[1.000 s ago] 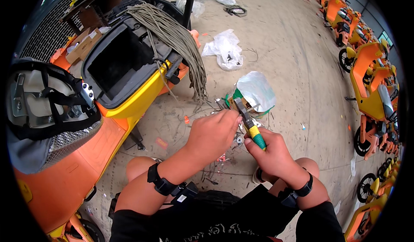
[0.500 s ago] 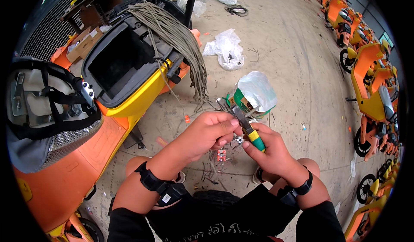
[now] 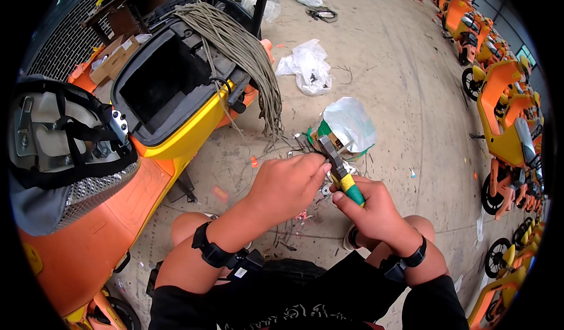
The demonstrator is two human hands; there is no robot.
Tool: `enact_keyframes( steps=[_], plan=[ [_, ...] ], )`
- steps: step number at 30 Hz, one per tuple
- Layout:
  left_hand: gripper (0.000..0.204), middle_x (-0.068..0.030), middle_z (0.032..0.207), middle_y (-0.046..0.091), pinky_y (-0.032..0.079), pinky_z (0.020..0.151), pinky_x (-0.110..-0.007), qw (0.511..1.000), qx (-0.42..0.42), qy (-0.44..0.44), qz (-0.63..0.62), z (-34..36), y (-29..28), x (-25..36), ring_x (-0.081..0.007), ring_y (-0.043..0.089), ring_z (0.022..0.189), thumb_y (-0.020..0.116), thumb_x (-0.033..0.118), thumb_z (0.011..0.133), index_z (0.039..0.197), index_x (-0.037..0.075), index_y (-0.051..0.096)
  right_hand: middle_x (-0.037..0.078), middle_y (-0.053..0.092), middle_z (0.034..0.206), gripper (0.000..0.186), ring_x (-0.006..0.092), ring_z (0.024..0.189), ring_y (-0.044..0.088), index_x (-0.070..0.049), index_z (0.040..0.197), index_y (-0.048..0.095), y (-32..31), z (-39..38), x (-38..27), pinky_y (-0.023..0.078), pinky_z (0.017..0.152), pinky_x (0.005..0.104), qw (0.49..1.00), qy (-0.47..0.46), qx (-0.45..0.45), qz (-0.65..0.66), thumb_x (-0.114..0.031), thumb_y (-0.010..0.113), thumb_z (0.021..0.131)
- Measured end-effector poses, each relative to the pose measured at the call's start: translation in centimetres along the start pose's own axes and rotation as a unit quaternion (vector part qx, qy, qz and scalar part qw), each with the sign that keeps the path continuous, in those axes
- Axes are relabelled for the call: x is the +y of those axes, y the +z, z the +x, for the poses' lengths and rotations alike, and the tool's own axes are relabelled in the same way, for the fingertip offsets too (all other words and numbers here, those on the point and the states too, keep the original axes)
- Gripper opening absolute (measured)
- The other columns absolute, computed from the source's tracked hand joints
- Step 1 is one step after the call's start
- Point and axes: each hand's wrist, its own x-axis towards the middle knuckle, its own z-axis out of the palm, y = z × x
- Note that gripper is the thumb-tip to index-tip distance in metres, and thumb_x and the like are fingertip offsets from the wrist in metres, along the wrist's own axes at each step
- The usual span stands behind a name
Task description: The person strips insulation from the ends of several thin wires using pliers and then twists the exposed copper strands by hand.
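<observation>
My right hand (image 3: 373,205) is wrapped round the green-and-yellow handles of a pair of pliers (image 3: 349,186), whose dark head points up and to the left. Close against that head, my left hand (image 3: 294,183) is closed in a pinch; what lies in its fingers is hidden. Below the pliers, between my hands, a small ring-shaped metal part (image 3: 325,191) shows. Just beyond the tool stands a green container (image 3: 320,135) with a whitish sheet (image 3: 351,120) over its top.
On the left is an orange-and-yellow scooter (image 3: 194,133) with an open black compartment and a cable bundle (image 3: 235,48) draped over it. A grey-black bag (image 3: 70,136) rests beside it. Scraps, a plastic bag (image 3: 311,65) and a red piece (image 3: 301,215) lie on the floor. Scooters (image 3: 505,112) line the right.
My left hand has shifted slightly right and turned, its back now more toward me and covering part of the red piece. The pliers have moved a little right and their head looks more upright.
</observation>
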Motion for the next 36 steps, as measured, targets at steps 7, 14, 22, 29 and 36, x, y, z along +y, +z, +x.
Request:
enact_keyframes(
  steps=[7,14,22,29,36],
  plan=[
    [0.026,0.001,0.062,0.052,0.04,0.055,-0.024,0.88,-0.147,-0.28,-0.353,0.3,-1.1,0.4,-0.0083,0.047,0.057,0.059,0.022,0.104,0.098,0.0,0.069,0.016,0.067,0.121,0.025,0.0267,0.1,0.067,0.005,0.107,0.069,0.1,0.3,1.4,0.052,0.086,0.0355,0.997,-0.046,-0.027,0.053,-0.016,0.072,0.093],
    [0.034,0.0034,0.064,0.05,0.037,0.056,-0.022,0.752,-0.23,-0.348,-0.51,1.0,-2.8,0.2,-0.006,0.044,0.059,0.055,0.028,0.106,0.1,-0.002,0.07,0.014,0.065,0.124,0.024,0.0245,0.102,0.066,0.005,0.107,0.069,-0.1,0.3,1.5,0.052,0.087,0.035,0.994,-0.094,-0.035,0.036,-0.015,0.071,0.094],
    [0.02,-0.0053,0.069,0.058,0.044,0.056,-0.03,0.982,-0.046,-0.131,-0.128,0.3,-0.9,0.9,-0.0127,0.052,0.059,0.063,0.022,0.102,0.101,0.002,0.068,0.016,0.069,0.11,0.022,0.0284,0.089,0.068,0.005,0.097,0.069,0.0,0.5,0.6,0.053,0.079,0.0367,0.998,-0.055,0.006,0.005,-0.017,0.071,0.094],
    [0.02,-0.0085,0.071,0.061,0.045,0.055,-0.035,0.994,-0.041,-0.084,-0.06,0.1,-0.9,0.8,-0.0236,0.057,0.061,0.061,0.021,0.101,0.094,0.003,0.064,0.017,0.069,0.111,0.023,0.0305,0.091,0.068,0.005,0.093,0.069,0.3,0.5,0.5,0.053,0.08,0.0367,0.997,-0.067,0.02,-0.013,-0.018,0.071,0.093],
    [0.032,0.0022,0.066,0.05,0.038,0.058,-0.023,0.82,-0.208,-0.291,-0.447,0.8,-2.5,0.1,-0.0071,0.044,0.061,0.053,0.027,0.107,0.099,0.0,0.067,0.018,0.063,0.126,0.026,0.032,0.105,0.065,0.005,0.102,0.068,-0.2,0.7,1.3,0.052,0.089,0.0366,0.993,-0.114,-0.013,-0.011,-0.019,0.073,0.094]
  ],
)
